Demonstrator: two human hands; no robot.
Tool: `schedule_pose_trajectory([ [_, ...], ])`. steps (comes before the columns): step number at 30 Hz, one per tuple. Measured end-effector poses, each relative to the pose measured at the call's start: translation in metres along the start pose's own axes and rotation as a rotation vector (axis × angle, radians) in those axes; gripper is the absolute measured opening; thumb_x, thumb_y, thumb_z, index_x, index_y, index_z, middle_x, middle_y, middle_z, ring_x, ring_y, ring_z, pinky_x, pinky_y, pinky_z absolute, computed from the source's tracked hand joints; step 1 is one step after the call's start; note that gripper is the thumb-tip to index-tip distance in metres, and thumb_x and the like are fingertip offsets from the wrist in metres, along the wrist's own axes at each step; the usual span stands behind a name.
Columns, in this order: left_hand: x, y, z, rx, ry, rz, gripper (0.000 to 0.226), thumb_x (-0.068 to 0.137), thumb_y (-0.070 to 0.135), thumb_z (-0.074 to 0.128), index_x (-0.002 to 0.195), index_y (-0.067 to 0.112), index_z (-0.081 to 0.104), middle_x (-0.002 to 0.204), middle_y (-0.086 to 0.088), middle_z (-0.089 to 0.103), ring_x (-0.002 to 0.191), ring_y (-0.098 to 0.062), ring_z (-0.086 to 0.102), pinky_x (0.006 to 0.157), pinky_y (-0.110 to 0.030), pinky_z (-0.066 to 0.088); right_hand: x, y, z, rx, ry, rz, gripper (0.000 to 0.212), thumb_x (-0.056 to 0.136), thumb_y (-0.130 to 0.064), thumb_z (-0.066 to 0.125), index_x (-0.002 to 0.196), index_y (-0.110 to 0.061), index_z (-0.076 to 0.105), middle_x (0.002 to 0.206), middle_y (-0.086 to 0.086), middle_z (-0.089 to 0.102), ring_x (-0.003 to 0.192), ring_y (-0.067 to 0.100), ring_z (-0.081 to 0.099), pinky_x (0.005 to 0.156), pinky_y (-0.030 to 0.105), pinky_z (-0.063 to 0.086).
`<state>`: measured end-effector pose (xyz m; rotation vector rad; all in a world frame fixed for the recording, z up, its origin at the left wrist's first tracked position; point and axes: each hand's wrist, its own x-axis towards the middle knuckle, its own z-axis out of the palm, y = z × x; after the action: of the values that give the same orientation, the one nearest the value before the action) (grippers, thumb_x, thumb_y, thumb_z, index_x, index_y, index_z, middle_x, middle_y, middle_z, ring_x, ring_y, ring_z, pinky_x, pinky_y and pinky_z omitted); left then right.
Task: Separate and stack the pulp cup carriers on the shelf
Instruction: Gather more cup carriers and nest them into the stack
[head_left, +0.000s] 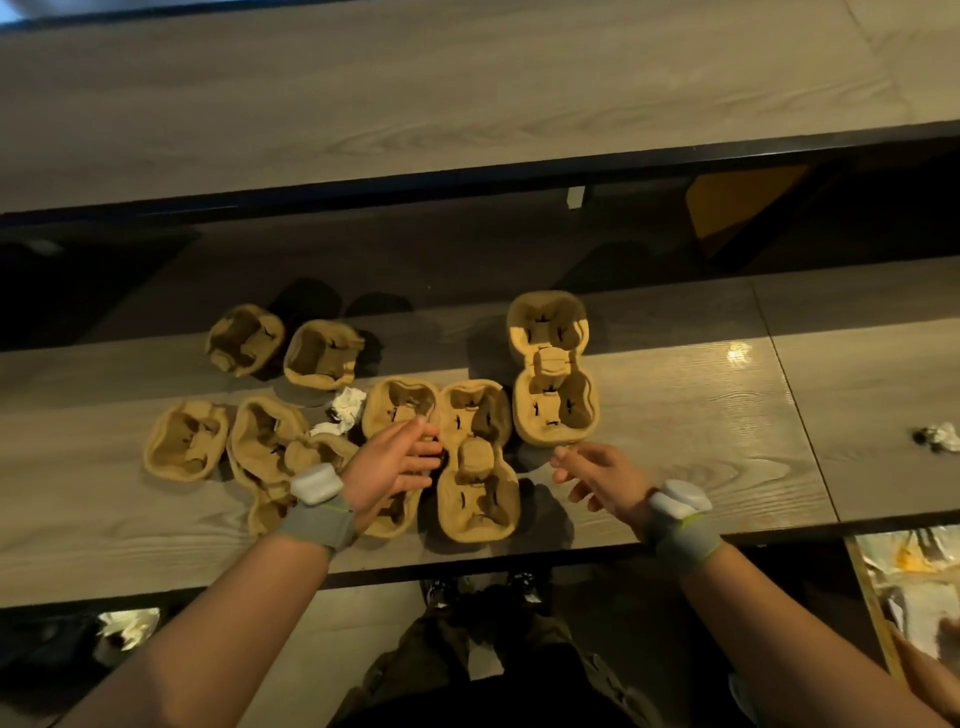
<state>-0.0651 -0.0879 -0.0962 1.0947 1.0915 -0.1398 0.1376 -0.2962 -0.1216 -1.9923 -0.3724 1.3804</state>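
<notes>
Several tan pulp cup carriers lie on the wooden shelf (675, 415). A two-cup carrier (553, 369) stands at the right of the group. Another two-cup carrier (475, 462) lies in the middle, with a third (397, 410) beside it, partly under my left hand (395, 462). That hand rests flat on it, fingers spread. My right hand (597, 473) hovers just below the right carrier, fingers loosely apart and holding nothing. Single-cup pieces (244, 340), (322, 353), (184, 439) and a crumpled carrier (275, 447) lie to the left.
Crumpled white paper (345, 410) sits among the carriers, and another wad (940, 436) lies at the far right. A higher wooden shelf (467, 93) runs across the back. The shelf's front edge (467, 564) is near my wrists. My legs and shoes show below.
</notes>
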Motion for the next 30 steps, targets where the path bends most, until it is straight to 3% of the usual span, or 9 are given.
schedule_pose_trajectory([
  [4,-0.013,-0.029,0.0,-0.028,0.005,-0.015,0.056,0.1,0.049,0.035,0.139,0.01,0.048,0.144,-0.021,0.047,0.133,-0.034,0.046,0.106,-0.043,0.042,-0.004,0.008,0.035,0.006,-0.075,0.022,0.042,0.099,-0.047,0.045,0.109,-0.011,0.065,0.102,0.004,0.068,0.071,0.015,0.062,0.054,0.026,0.045],
  [8,-0.01,-0.039,0.01,-0.016,-0.011,-0.049,0.061,0.1,0.052,0.034,0.146,0.012,0.04,0.152,-0.019,0.038,0.138,-0.033,0.04,0.109,-0.043,0.038,-0.007,0.006,0.049,0.045,-0.091,0.034,0.028,0.101,-0.045,0.043,0.116,-0.024,0.055,0.1,-0.01,0.061,0.077,0.016,0.063,0.055,0.025,0.048],
  [10,-0.008,-0.042,0.014,-0.006,-0.039,-0.081,0.062,0.1,0.052,0.034,0.148,0.013,0.036,0.154,-0.017,0.036,0.139,-0.033,0.039,0.108,-0.043,0.037,-0.007,0.008,0.056,0.052,-0.11,0.021,0.025,0.101,-0.037,0.048,0.122,-0.024,0.053,0.099,-0.007,0.063,0.074,0.013,0.062,0.054,0.023,0.047],
  [13,-0.006,-0.044,0.02,0.02,-0.049,-0.087,0.056,0.101,0.047,0.038,0.145,0.013,0.042,0.149,-0.013,0.045,0.132,-0.031,0.047,0.101,-0.038,0.041,-0.004,0.013,0.063,0.042,-0.069,-0.038,0.024,0.098,-0.019,0.057,0.122,-0.015,0.055,0.092,0.005,0.066,0.065,0.013,0.058,0.051,0.023,0.042],
  [19,-0.022,-0.039,0.013,0.075,-0.012,0.016,0.058,0.1,0.052,0.033,0.138,0.013,0.053,0.142,-0.006,0.051,0.127,-0.027,0.049,0.093,-0.035,0.05,-0.002,0.005,0.064,0.079,-0.006,-0.181,0.012,0.095,-0.007,0.061,0.102,-0.016,0.06,0.072,0.001,0.065,0.049,0.001,0.056,0.046,0.015,0.043],
  [22,-0.043,-0.023,0.003,0.053,0.008,0.086,0.057,0.101,0.051,0.03,0.134,0.015,0.057,0.133,-0.005,0.057,0.125,-0.028,0.051,0.093,-0.035,0.052,-0.012,-0.01,0.062,0.072,0.004,-0.302,0.019,0.094,-0.008,0.061,0.101,-0.025,0.06,0.07,-0.003,0.065,0.054,0.002,0.058,0.048,0.016,0.044],
  [27,-0.07,0.01,-0.012,-0.064,-0.019,0.211,0.054,0.102,0.05,0.028,0.126,0.018,0.063,0.125,-0.001,0.067,0.113,-0.018,0.064,0.085,-0.03,0.056,-0.032,-0.053,0.05,0.135,0.008,-0.465,0.019,0.095,-0.008,0.06,0.113,-0.013,0.061,0.073,0.003,0.063,0.06,0.007,0.058,0.052,0.02,0.045],
  [30,-0.063,0.037,-0.006,-0.117,-0.053,0.263,0.051,0.1,0.054,0.032,0.123,0.022,0.065,0.121,0.003,0.07,0.107,-0.013,0.068,0.08,-0.03,0.057,-0.039,-0.073,0.029,0.204,0.033,-0.508,0.022,0.095,-0.007,0.059,0.118,-0.008,0.061,0.086,0.009,0.068,0.068,0.007,0.063,0.058,0.017,0.048],
])
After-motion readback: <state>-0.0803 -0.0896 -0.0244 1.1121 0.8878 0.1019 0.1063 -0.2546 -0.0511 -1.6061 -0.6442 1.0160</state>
